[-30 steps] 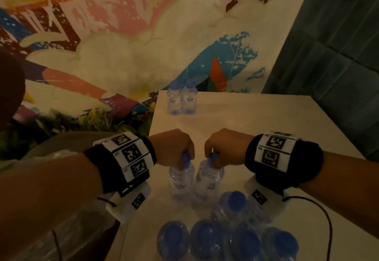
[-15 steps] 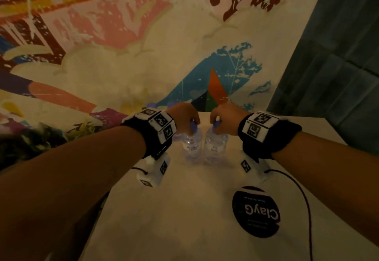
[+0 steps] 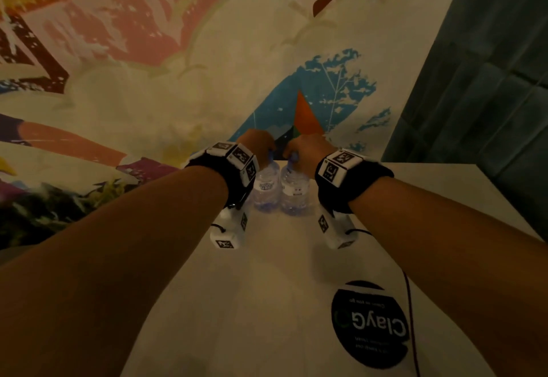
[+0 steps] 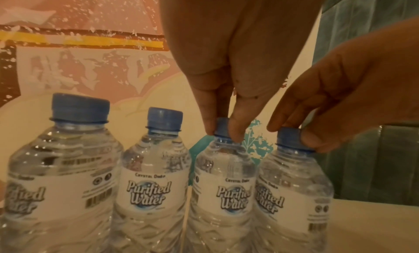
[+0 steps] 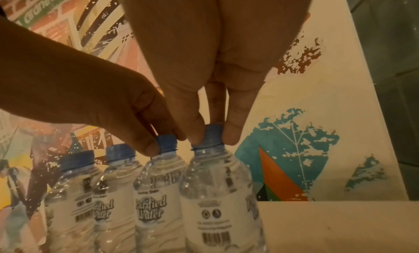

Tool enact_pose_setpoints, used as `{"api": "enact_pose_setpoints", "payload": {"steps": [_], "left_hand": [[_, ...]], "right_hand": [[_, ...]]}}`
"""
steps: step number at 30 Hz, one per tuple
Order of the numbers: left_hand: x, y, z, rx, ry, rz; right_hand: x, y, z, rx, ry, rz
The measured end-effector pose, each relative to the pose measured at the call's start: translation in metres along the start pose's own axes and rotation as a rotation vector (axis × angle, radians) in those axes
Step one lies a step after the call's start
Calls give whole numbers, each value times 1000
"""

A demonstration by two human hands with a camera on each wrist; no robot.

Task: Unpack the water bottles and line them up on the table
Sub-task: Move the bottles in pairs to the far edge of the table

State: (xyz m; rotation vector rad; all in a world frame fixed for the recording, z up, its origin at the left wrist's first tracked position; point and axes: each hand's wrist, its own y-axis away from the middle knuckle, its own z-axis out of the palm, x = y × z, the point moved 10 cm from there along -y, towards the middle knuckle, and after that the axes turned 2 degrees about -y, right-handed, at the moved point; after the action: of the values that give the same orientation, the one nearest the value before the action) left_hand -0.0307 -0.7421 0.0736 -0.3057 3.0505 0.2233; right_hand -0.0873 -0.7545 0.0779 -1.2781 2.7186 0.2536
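Two bottles pinched by caps, left hand [image 4: 238, 63] and right hand [image 5: 215, 59], fingers closed; set against row on tabletop [image 3: 267, 273] for alignment.

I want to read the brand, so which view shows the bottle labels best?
The left wrist view: the label faces the camera and reads "Purified Water". In the right wrist view a label is smaller and turned partly away. The head view shows only two bottles, lettering too small to read.

Your hands: left hand [image 3: 257, 146] and right hand [image 3: 308, 151] now reach farther toward the wall.
Bottles: held pair [image 3: 280, 188] now joins the far row.
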Motion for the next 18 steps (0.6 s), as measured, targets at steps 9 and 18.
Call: {"api": "enact_pose_setpoints", "payload": {"steps": [9, 18], "left_hand": [[3, 66, -30, 111, 264, 46], [46, 228, -18, -138, 329, 407]], "right_hand": [[-16, 65, -21, 1, -109, -14], [-82, 238, 14, -379, -120, -109]]}}
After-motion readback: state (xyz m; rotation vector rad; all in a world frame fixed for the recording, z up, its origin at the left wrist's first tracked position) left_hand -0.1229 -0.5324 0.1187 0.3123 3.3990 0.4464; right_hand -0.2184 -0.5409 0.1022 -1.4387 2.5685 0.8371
